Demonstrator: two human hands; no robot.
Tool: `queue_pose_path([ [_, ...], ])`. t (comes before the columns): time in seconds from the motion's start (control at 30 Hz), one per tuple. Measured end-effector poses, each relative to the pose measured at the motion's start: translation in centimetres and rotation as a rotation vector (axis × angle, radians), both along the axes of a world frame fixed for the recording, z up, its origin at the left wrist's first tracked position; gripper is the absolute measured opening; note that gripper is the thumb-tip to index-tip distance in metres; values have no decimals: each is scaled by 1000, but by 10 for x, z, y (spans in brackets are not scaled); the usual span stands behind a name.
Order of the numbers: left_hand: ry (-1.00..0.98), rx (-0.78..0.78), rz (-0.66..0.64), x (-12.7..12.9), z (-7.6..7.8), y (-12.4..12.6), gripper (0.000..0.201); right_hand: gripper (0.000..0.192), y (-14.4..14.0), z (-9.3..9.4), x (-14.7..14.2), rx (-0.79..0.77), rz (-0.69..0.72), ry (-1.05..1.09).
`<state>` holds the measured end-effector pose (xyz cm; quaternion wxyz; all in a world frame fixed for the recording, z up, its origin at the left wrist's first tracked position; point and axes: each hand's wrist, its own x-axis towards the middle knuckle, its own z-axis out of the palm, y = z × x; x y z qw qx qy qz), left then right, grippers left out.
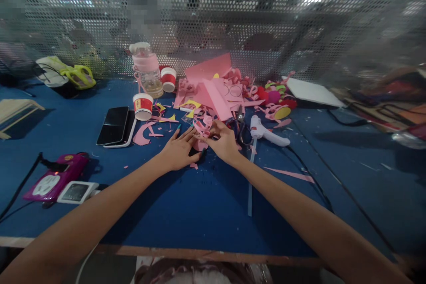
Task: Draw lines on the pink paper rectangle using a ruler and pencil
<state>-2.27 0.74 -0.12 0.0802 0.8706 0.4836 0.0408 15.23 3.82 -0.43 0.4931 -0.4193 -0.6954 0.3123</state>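
Observation:
My left hand (179,148) lies flat on the blue table (186,213), fingers spread, pressing on a small pink paper piece (200,145). My right hand (223,141) meets it from the right, its fingertips pinching a curled pink paper strip (203,127) over that same piece. Both hands sit just in front of a heap of pink paper sheets (213,86) and cuttings. A white glue gun (266,132) lies right of my right hand, and dark scissors (240,120) lie just beyond it.
Two phones (116,126) lie to the left, near a red-and-white paper cup (143,106), a second cup (168,79) and a pink-lidded bottle (146,69). A magenta case (55,177) and small white device (77,191) sit front left. A perforated metal screen (233,13) backs the table.

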Motion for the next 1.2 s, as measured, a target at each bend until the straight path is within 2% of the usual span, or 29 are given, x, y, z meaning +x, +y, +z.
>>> queue_pose_path([
  [0.47,-17,16,-10,-1,-2,0,61,45,-1,0,3,14,-36,-46],
  [0.73,-31,32,-23,-2,-5,1,61,32,1,-4,4,25,-45,-69],
  [0.93,-25,17,-15,-1,-3,1,60,42,1,-4,4,1,-12,-80],
  [1.2,-16,10,-13,-1,-2,1,62,38,-1,0,3,24,-4,-105],
])
